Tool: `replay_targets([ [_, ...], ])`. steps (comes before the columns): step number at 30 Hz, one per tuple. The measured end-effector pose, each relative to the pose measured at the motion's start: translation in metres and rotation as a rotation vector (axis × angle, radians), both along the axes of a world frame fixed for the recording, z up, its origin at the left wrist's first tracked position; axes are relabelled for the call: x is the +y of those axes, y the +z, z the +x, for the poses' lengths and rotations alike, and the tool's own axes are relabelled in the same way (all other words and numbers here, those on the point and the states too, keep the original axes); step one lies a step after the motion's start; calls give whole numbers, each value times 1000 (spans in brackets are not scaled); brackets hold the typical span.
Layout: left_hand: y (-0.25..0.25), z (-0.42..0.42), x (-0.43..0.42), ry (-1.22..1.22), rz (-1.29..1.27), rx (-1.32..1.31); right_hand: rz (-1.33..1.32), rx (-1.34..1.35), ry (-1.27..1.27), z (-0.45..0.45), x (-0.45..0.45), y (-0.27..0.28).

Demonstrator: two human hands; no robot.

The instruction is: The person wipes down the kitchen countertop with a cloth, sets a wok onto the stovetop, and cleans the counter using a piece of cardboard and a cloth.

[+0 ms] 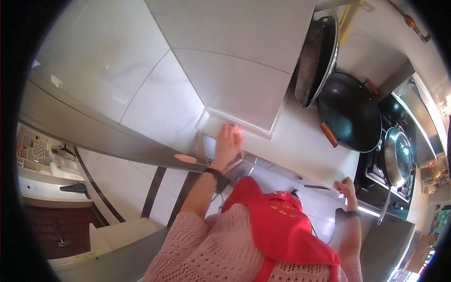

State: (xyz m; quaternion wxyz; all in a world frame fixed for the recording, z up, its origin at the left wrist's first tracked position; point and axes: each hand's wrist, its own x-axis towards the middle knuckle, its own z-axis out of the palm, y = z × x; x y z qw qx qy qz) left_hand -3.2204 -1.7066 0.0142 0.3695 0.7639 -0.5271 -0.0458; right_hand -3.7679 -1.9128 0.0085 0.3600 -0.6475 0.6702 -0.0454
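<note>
My left hand (229,143) is over the pale countertop (300,145), near the corner where it meets the tiled wall. Its fingers are bent and bunched, with a blurred pinkish patch at their tips. Whether that is a held thing I cannot make out. A dark band circles the left wrist. My right hand (346,187) is at the counter's front edge, its fingers curled in; what they may hold is hidden. The nearest large thing to it is a black wok (350,113) with wooden handles, standing on the counter.
A large dark pan (318,61) with a shiny rim leans against the wall. On the gas stove at the right sits a frying pan with a glass lid (398,152), its handle pointing toward me. My red apron (282,225) hangs in front. A doorway edge (117,145) stands left.
</note>
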Motion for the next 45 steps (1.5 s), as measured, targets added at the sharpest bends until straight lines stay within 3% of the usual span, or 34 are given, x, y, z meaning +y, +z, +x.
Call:
replay_targets([
  [3,-27,31,-22,228,-1,-396,-20,34,11,2,3,2],
  [6,21,-8,-24,271,231,-131,-33,57,12,4,2,4],
  [9,-6,-33,-18,-67,25,-318,-32,72,5,6,7,8],
  [12,-8,-36,-10,-187,189,-194,-23,36,0,6,10,7],
  [18,-28,-6,-11,124,84,-339,-54,91,17,1,6,-4],
  [24,-12,8,-12,276,128,-284,-59,138,10,-1,14,-6],
  [28,-14,27,-17,376,70,-393,-97,194,28,1,15,-2],
  [32,-18,-5,-15,23,-7,-317,-58,200,17,6,15,4],
  [35,-14,-38,-14,-36,-37,-509,-71,178,16,3,16,-3],
  [41,-5,-5,-6,231,183,-425,-104,155,23,-2,13,-13],
  [45,-7,10,-10,407,158,-379,-132,184,25,4,17,-2],
])
